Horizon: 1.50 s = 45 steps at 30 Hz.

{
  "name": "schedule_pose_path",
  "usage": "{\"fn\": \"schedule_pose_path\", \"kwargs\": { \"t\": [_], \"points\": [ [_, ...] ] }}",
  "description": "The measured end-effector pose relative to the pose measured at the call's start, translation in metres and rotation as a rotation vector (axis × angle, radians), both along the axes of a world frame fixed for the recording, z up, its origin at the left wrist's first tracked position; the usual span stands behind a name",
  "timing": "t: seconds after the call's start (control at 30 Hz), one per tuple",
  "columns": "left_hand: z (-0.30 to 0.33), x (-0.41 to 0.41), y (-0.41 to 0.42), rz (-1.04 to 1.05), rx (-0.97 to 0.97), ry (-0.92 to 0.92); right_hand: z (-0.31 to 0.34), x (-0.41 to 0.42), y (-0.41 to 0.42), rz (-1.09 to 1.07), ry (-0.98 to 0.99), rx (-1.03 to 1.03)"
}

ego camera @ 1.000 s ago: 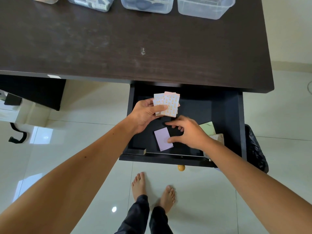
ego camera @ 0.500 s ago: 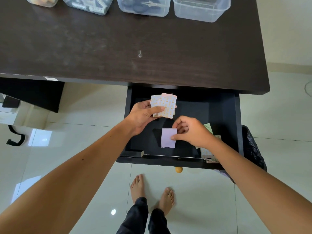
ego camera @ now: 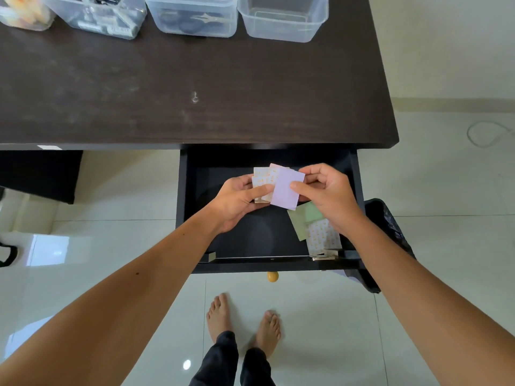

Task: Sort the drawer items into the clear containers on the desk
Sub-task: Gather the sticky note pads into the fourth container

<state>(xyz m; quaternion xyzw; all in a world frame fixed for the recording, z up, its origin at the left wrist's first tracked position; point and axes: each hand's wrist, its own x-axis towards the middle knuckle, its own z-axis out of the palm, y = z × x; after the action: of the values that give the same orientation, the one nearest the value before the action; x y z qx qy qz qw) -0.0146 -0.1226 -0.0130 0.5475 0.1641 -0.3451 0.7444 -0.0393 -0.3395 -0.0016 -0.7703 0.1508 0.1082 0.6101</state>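
Over the open black drawer (ego camera: 184, 207), my left hand (ego camera: 237, 199) grips a small stack of patterned paper cards (ego camera: 263, 176). My right hand (ego camera: 326, 193) pinches a lilac card (ego camera: 284, 188) by its right edge and holds it against the front of that stack. Green cards (ego camera: 302, 218) and a patterned card (ego camera: 323, 236) lie in the drawer's right front corner, partly hidden by my right wrist. An empty clear container (ego camera: 281, 16) stands at the back right of the desk.
Three more clear containers line the dark desk's (ego camera: 195, 87) far edge: one with scissors (ego camera: 192, 15), one with dark items (ego camera: 97, 15), one with pale items (ego camera: 25, 12). A black-lined bin (ego camera: 390, 227) stands right of the drawer. My bare feet are below.
My right hand picked the lilac card off the drawer floor and brought it up to the stack in my left hand. The green and patterned cards are now uncovered.
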Motion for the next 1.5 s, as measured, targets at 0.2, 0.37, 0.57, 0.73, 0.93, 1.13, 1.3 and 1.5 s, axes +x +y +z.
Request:
{"fn": "schedule_pose_path", "kwargs": {
  "t": [0.2,0.37,0.57,0.73,0.93,1.13,1.3,1.5],
  "points": [
    [-0.002,-0.002,-0.010,-0.038,-0.021,-0.011,-0.004,-0.004,-0.005,-0.047,-0.035,-0.052],
    [-0.004,-0.006,-0.017,-0.048,0.027,-0.011,-0.002,-0.008,-0.011,0.005,-0.045,-0.109],
    [-0.008,-0.005,-0.012,0.016,0.114,0.002,0.008,-0.008,-0.037,0.357,0.051,-0.314],
    [-0.008,-0.003,-0.001,0.053,0.091,0.023,0.000,-0.003,-0.033,0.859,0.121,-0.656],
    [-0.010,-0.002,0.005,0.049,0.092,0.035,-0.010,0.007,-0.028,0.997,0.106,-0.860],
    [-0.013,0.000,0.011,0.058,0.097,0.031,-0.012,0.017,-0.027,0.961,0.137,-0.850],
    [-0.015,-0.001,0.015,0.070,0.098,0.035,-0.013,0.015,-0.027,0.970,0.140,-0.821],
    [-0.015,-0.004,0.017,0.070,0.102,0.030,-0.006,0.012,-0.029,0.926,0.223,-0.704]
  ]
}}
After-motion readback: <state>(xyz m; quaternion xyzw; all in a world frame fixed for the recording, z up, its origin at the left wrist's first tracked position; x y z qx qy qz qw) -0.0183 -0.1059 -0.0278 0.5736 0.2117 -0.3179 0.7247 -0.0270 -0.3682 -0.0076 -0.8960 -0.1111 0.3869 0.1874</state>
